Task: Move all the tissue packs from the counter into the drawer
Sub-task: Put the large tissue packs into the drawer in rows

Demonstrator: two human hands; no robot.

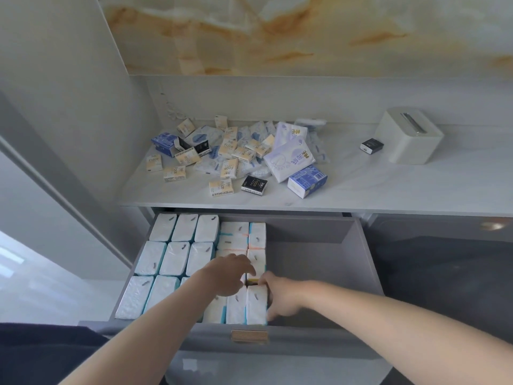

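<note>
A heap of small tissue packs (230, 154) in cream, blue, black and white wrappers lies on the white counter (388, 187). Below it the grey drawer (313, 262) stands pulled out, its left half filled with several upright white packs (177, 257). My left hand (230, 273) reaches over the packed rows, fingers bent down at a gap. My right hand (277, 295) grips the right side of the front white pack (256, 305) in the row. A small yellow-topped pack (252, 280) shows in the gap between my hands.
A white tissue box holder (408, 134) stands at the counter's back right, with a lone black pack (371, 145) beside it. The drawer's right half shows bare grey floor. A wooden handle (249, 336) sits on the drawer front. A grey wall panel borders the left.
</note>
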